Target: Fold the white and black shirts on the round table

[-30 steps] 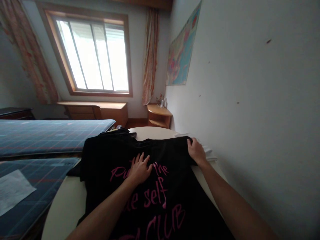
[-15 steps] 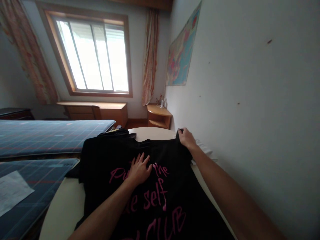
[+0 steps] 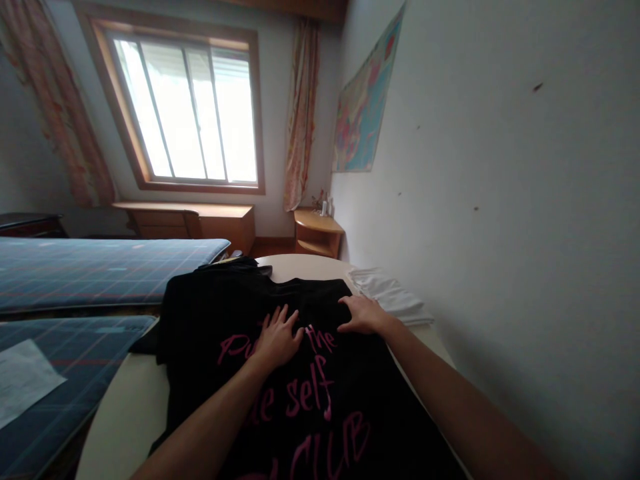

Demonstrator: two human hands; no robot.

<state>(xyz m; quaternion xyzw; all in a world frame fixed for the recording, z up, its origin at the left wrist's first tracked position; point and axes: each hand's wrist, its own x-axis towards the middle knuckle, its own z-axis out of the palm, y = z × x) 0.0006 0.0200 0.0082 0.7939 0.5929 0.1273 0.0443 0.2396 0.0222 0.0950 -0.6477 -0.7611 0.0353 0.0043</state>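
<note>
A black T-shirt (image 3: 310,300) with pink lettering lies spread over a pale round table (image 3: 125,400), its neckline toward the far side. My left hand (image 3: 280,339) rests flat on the chest, fingers spread, covering part of the print. On the shirt's right shoulder area is my right hand (image 3: 361,315), its thumb and fingers apart, with no cloth pinched between them. The shirt's right sleeve is folded in or hidden near this hand. White folded cloth (image 3: 393,293) lies just beyond it at the table's right edge.
Another dark cloth item (image 3: 230,263) sits at the table's far left edge. Two blue plaid mattresses (image 3: 110,270) stand to the left, the nearer bearing a white paper (image 3: 25,380). A wall (image 3: 500,267) runs close along the right. A wooden corner shelf (image 3: 320,223) stands beyond the table.
My right hand has let go of the shirt's right shoulder edge and moved inward and nearer, onto the cloth. The shoulder part now lies lower, uncovering the white cloth. My left hand stays put.
</note>
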